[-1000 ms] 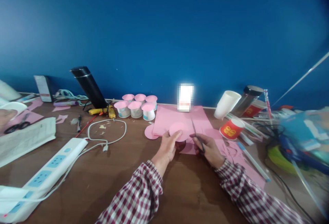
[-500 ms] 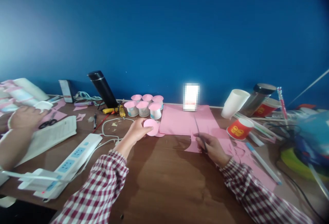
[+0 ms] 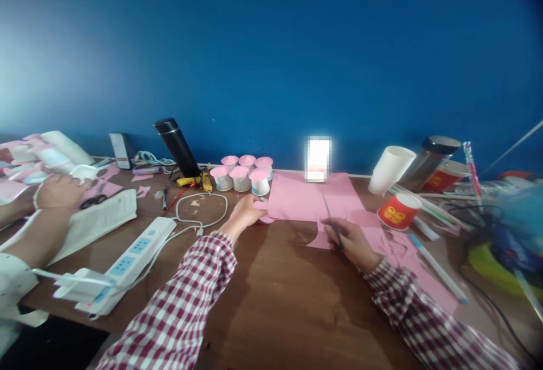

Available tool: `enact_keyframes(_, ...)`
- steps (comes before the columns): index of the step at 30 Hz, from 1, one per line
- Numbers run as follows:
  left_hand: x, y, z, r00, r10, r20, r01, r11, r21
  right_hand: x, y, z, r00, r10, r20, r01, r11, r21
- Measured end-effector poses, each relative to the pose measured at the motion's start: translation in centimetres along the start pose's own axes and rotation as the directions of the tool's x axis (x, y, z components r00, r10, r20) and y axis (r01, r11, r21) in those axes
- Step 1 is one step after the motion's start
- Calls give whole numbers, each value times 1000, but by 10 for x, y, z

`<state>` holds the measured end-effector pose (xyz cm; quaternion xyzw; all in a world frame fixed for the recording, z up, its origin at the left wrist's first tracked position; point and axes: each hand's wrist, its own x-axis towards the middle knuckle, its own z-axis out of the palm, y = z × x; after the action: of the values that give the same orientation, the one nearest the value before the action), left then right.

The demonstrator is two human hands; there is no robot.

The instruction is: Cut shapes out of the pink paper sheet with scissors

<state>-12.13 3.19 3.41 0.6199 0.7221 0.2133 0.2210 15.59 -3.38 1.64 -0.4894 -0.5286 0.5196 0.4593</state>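
My left hand rests low over the table with its thumb across a pink paper circle, fingers closed at its edge. Pink round paper lies under and beside the thumb, next to pink sheets. Just behind stand several small cups with pink tops. My right hand is closed around a slim dark tool with a thin greyish end pointing away from me over the pink paper. Its exact kind is unclear. Cut pink scraps lie by these fingers.
Right: a red paper cup, white cups, a dark-lidded jar and a blue-ended stick. Left: a power strip, black flask, glue gun, and another person's hand near scissors. A blurred bright panel stands behind.
My left hand has moved slightly right and lowered the pink circle onto the table beside the pink sheets. My right hand keeps the dark tool nearly still. The view has shifted slightly.
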Motion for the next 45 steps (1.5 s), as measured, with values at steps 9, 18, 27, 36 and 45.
enact_keyframes(9,-25,-1,-3,990,132,-48,-121,975,185,-1,0,0,999,-32,11,32,999,-11)
enact_keyframes(18,-32,-15,11,970,240,-38,-231,960,160,-10,9,2,892,-437,116,443,792,-420)
enact_keyframes(27,-20,-9,16,946,315,-75,-308,947,90,-16,4,1,767,-588,257,616,563,-550)
enact_keyframes(36,-34,5,18,866,425,-263,-383,903,197,-34,-10,14,503,-702,504,850,299,-433)
enact_keyframes(45,-62,66,62,726,686,-42,-673,722,161,-42,-8,19,321,-837,444,903,129,-410)
